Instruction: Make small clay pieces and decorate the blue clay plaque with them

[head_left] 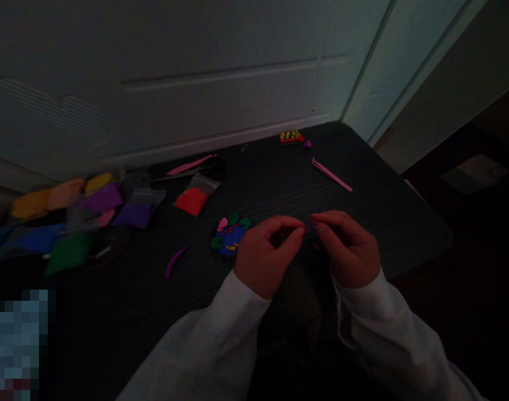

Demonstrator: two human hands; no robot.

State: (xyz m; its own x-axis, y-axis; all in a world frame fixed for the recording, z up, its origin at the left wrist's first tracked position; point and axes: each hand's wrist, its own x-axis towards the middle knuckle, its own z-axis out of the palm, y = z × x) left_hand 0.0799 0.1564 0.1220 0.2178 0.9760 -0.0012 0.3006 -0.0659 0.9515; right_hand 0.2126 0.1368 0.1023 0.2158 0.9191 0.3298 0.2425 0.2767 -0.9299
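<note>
Over the dark table (pixel 131 312) my left hand (pixel 271 250) and my right hand (pixel 350 245) come close together, thumbs and forefingers pinched. Between the left fingertips sits a small bit of purple clay (pixel 306 227). Another sliver of purple shows at the right fingertips, mostly covered by them. Below the right fingers a tiny purple piece (pixel 316 245) appears, apparently on the table. Partly behind my left hand lies a round blue clay pond model (pixel 227 239) with green leaves and pink and yellow bits. A curved purple clay strip (pixel 176 263) rests to its left.
Bags of coloured clay (pixel 73 245) crowd the left side, with a bag of orange-red clay (pixel 191 200) nearer the middle. Scissors (pixel 187 171) lie by the white panel (pixel 221 122). Pink tweezers (pixel 332 174) and a small yellow-and-red clay model (pixel 291 137) are at the back right.
</note>
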